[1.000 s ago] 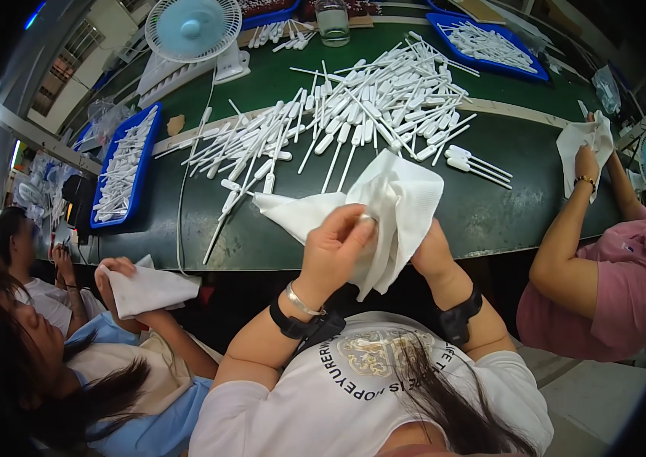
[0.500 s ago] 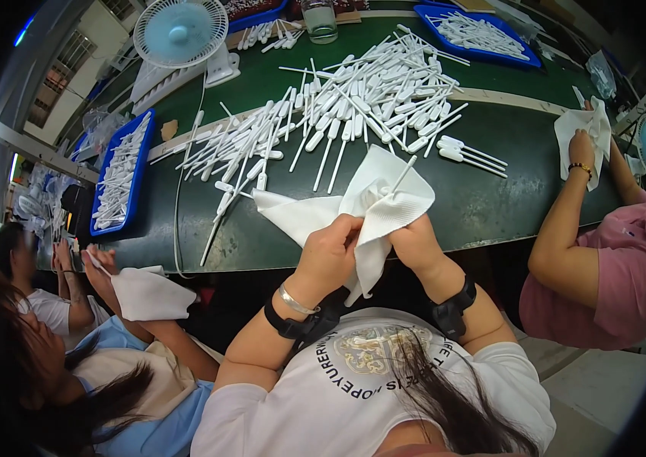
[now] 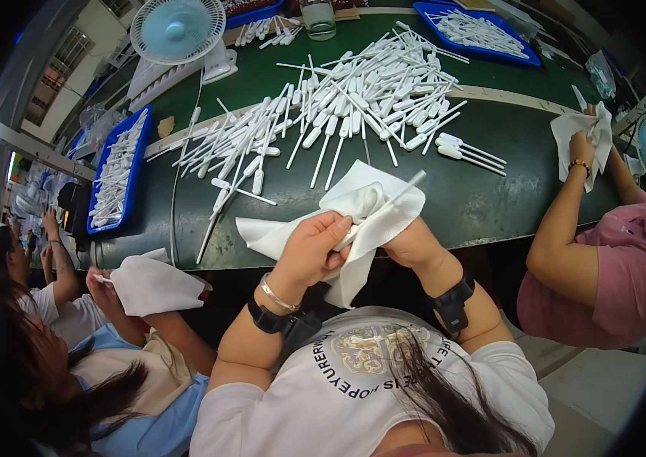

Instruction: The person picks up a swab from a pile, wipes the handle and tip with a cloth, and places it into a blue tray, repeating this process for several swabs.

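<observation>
A white cloth [image 3: 349, 199] is bunched between my two hands above the near edge of the bench. My left hand [image 3: 313, 247] is closed, with thumb and fingers pinching the cloth's middle fold. From underneath, my right hand [image 3: 416, 245] grips the cloth, and its fingers are hidden by the fabric. A white plastic dropper [image 3: 412, 183] lies in the folds, its stem end poking out at the upper right. Just beyond the cloth spreads a large heap of similar white droppers [image 3: 353, 99], bulbs and thin stems pointing many ways.
Blue trays of droppers stand at the left [image 3: 140, 156] and far right [image 3: 419, 7]. A fan [image 3: 176, 30], its cable and a glass jar [image 3: 318, 21] are at the back. Co-workers sit close on both sides, holding white cloths [image 3: 157, 286] [image 3: 563, 131].
My left hand has turned and shifted slightly left, the thumb now on top of the cloth. The cloth has opened wider and lower, showing more of the dropper. The left co-worker's cloth has moved.
</observation>
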